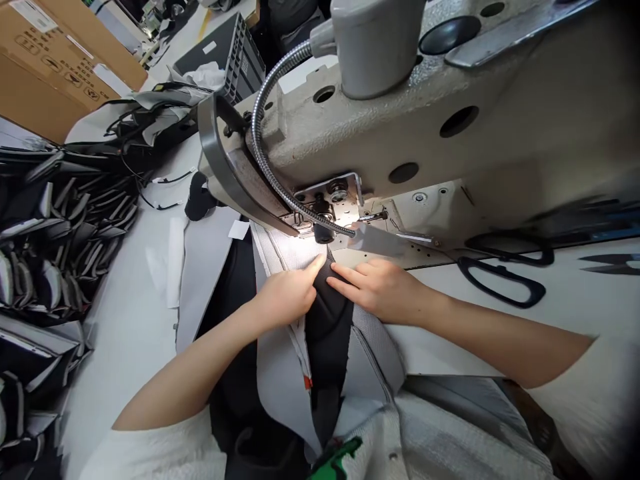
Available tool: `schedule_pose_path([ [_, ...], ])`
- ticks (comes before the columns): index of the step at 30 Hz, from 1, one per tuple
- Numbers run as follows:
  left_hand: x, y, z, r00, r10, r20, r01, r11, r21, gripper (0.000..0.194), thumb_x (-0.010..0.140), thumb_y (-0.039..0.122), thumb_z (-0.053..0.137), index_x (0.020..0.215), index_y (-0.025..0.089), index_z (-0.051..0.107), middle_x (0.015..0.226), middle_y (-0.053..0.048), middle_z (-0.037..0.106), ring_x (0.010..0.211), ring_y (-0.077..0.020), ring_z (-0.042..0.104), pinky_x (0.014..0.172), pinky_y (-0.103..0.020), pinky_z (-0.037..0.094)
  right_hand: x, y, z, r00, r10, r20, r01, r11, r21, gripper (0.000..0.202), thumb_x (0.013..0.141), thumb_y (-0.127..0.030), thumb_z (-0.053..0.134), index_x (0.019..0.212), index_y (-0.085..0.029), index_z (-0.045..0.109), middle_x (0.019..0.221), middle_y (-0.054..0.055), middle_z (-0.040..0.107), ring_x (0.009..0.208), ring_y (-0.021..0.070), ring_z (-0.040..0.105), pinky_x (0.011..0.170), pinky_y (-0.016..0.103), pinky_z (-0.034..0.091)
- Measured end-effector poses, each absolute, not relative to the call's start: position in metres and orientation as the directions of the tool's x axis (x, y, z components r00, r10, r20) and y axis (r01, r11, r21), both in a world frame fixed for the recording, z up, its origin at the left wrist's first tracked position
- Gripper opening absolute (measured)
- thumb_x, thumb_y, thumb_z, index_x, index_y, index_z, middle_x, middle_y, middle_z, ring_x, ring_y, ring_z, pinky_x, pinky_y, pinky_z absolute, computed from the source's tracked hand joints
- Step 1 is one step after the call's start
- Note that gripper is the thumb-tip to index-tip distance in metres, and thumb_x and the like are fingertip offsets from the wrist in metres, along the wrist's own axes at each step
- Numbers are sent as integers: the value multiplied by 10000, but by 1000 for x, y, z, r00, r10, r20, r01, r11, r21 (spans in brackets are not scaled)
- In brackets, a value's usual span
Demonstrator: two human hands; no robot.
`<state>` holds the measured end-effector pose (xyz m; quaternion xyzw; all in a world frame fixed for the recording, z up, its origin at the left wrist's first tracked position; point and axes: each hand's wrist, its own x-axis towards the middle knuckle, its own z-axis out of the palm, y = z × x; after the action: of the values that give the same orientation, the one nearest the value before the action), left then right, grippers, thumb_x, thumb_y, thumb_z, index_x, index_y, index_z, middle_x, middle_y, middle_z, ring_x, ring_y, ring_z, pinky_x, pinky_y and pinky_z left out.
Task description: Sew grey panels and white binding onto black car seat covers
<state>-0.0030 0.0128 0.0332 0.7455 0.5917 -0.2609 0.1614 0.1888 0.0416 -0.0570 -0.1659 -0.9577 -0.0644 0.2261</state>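
Note:
Grey and black fabric [285, 353] runs from my lap up under the lit needle area of a sewing machine [300, 133]. On the grey part, close in front of the presser area, rests my left hand [290, 293], its index finger stretched forward and the other fingers curled under. My right hand [380, 288] lies to the right of it on the black part, with two fingers extended toward the seam and apart. A small gap separates the two hands. The machine's lamp head hides the needle and the fabric edge beneath it.
Black-handled scissors [501, 280] lie on the table at right, with other blades [610, 264] at the edge. Stacked black and grey pieces [60, 247] fill the left. A cardboard box [65, 67] and a grey crate [220, 57] stand behind.

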Motion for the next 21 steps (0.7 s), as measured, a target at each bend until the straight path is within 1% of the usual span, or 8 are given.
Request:
schedule_pose_path([
  [3,-5,24,33,191,821,-538,976,-218,13,616,837,155,315,1451,164,265,1089,-92,668,946,-221,644,795,-293,497,185,46,-61,-818,319,478,387,921,47,375,870,-97,422,1185,-178,608,1246,95,577,688,158,529,614,304,378],
  [5,-5,32,31,191,834,-517,978,-205,31,591,823,149,326,1413,160,339,1097,-91,666,930,-224,644,796,-301,500,181,49,-63,-806,338,486,408,912,44,383,869,-82,419,1193,-168,605,1241,91,582,734,164,554,632,295,409],
  [8,-5,40,23,215,860,-463,977,-197,87,520,806,138,339,1308,172,468,1094,-76,665,930,-215,636,814,-305,501,175,55,-63,-798,347,494,419,907,39,373,874,-69,409,1188,-122,603,1224,120,589,771,166,585,660,283,452],
  [11,-6,42,13,252,895,-369,967,-222,123,439,819,135,337,1201,163,551,1082,-78,666,975,-209,623,865,-309,487,171,57,-61,-781,408,473,448,893,-31,364,882,-65,405,1188,-117,594,1237,128,580,791,153,611,665,260,481],
  [14,-4,38,7,251,914,-320,968,-231,98,429,835,126,323,1187,143,568,1067,-93,673,948,-216,640,849,-321,496,171,54,-59,-730,468,498,488,867,-100,342,889,-67,406,1173,-116,589,1207,123,599,876,148,622,664,227,493],
  [16,-1,33,3,220,924,-314,975,-202,88,443,837,124,322,1205,142,567,1064,-97,679,922,-220,654,824,-324,508,173,52,-57,-710,455,538,481,871,-102,310,901,-85,409,1152,-112,589,1176,120,614,928,145,614,692,212,496],
  [19,2,28,-4,186,947,-264,981,-163,104,478,839,132,329,1266,156,542,1137,-101,660,991,-239,644,862,-352,503,182,52,-53,-723,413,554,451,889,-74,253,911,-138,436,1111,-134,590,1152,115,615,988,153,587,760,230,490],
  [21,3,25,-11,177,959,-221,981,-153,119,513,831,128,335,1315,154,504,1201,-107,629,1039,-251,627,889,-373,495,189,53,-49,-781,329,531,371,928,-29,212,909,-161,454,1066,-164,596,1206,93,582,1057,164,546,820,258,471],
])
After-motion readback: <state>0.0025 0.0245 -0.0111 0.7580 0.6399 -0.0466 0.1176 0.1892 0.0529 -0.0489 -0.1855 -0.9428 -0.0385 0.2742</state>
